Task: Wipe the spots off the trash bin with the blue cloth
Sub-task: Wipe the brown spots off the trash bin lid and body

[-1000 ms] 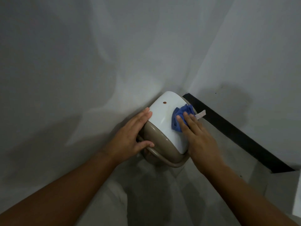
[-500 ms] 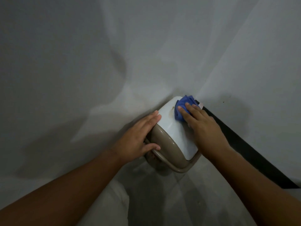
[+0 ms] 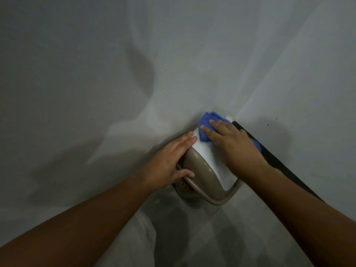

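Observation:
A small trash bin (image 3: 207, 160) with a white body, a tan rim and a tan bail handle lies tipped in the corner of two pale walls. My left hand (image 3: 169, 160) lies flat on its left side, thumb over the handle. My right hand (image 3: 233, 143) presses the crumpled blue cloth (image 3: 207, 122) against the far end of the white body, fingers spread over the cloth. A bit of blue also shows under my right wrist. No spot is visible on the bare white surface; the far end is hidden by cloth and hand.
A dark baseboard strip (image 3: 279, 164) runs along the right wall behind my right arm. A grey tiled floor (image 3: 221, 237) lies below the bin. Pale walls close the corner on the left and right.
My right hand slid the blue cloth from the middle of the white body up to its far end, covering the brown spot seen earlier. My left hand kept its place on the bin.

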`<state>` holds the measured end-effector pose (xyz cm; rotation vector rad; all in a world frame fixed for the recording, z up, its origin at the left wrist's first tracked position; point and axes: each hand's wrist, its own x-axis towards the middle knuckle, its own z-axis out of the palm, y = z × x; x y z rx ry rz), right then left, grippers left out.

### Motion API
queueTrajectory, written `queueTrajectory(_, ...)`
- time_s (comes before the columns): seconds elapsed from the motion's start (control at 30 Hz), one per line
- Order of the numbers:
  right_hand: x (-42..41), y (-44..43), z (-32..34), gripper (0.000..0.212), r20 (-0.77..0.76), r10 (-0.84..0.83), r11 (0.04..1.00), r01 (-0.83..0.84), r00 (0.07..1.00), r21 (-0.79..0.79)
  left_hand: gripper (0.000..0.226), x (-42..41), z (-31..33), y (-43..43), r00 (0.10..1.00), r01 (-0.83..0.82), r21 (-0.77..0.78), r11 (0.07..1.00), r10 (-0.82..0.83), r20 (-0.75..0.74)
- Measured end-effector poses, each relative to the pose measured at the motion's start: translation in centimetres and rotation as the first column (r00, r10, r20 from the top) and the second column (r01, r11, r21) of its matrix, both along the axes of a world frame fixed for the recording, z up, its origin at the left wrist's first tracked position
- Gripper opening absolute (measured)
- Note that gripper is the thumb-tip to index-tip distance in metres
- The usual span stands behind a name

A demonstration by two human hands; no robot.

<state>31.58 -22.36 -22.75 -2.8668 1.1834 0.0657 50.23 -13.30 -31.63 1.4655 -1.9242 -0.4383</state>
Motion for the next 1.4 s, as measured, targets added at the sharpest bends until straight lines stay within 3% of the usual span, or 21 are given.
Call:
queueTrajectory(0.17, -3.3, 3.0, -0.2, 0.092, -0.034, 0.073, 0.997, -0.072, 0.997, 0.027, 0.096, 0.1, 0.0, 0.1, 1.000, -0.002, 0.010, 1.000, 0.002, 0.005)
queueTrajectory(0.3, -2.5, 0.1, 0.6, 0.071, -0.013, -0.100, 0.995, 0.100, 0.995, -0.009, 0.096, 0.1, 0.1, 0.0, 1.000, 0.004, -0.011, 1.000, -0.004, -0.008)
queueTrajectory(0.53, -1.1, 2.0, -0.3, 0.073, -0.023, 0.077, 0.997, -0.077, 0.997, -0.008, 0.098, 0.1, -0.1, -0.1, 1.000, -0.012, 0.005, 1.000, 0.012, 0.005)
queueTrajectory(0.7, -1.5, -0.9, 1.2, 0.065, -0.030, -0.067, 0.995, 0.064, 0.997, -0.080, 0.097, 0.1, -0.2, -0.1, 1.000, -0.007, 0.013, 1.000, 0.007, -0.008)
queueTrajectory(0.9, 2.7, -1.5, 1.4, 0.049, -0.100, 0.154, 0.982, -0.163, 0.983, -0.092, 0.095, 0.1, -0.2, -0.1, 1.000, 0.001, 0.026, 1.000, 0.000, -0.018)
queueTrajectory(1.0, 0.5, -1.3, 1.5, 0.056, 0.013, 0.142, 0.988, -0.141, 0.990, -0.064, 0.095, 0.1, -0.2, 0.0, 1.000, -0.007, 0.008, 1.000, 0.007, -0.010)
queueTrajectory(1.1, -0.4, -2.7, 1.9, 0.064, -0.022, -0.005, 0.997, 0.004, 1.000, -0.078, 0.094, 0.1, -0.1, 0.0, 1.000, -0.003, 0.014, 1.000, 0.003, -0.013)
queueTrajectory(1.23, 1.1, -0.6, 1.1, 0.065, -0.029, -0.001, 1.000, 0.001, 1.000, -0.014, 0.094, 0.1, 0.1, 0.1, 1.000, 0.003, 0.006, 1.000, -0.003, -0.016)
queueTrajectory(1.4, -3.6, 4.1, -1.4, 0.094, 0.065, -0.056, 0.996, 0.051, 0.996, 0.077, 0.093, 0.0, 0.3, 0.0, 1.000, 0.006, 0.018, 1.000, -0.006, -0.013)
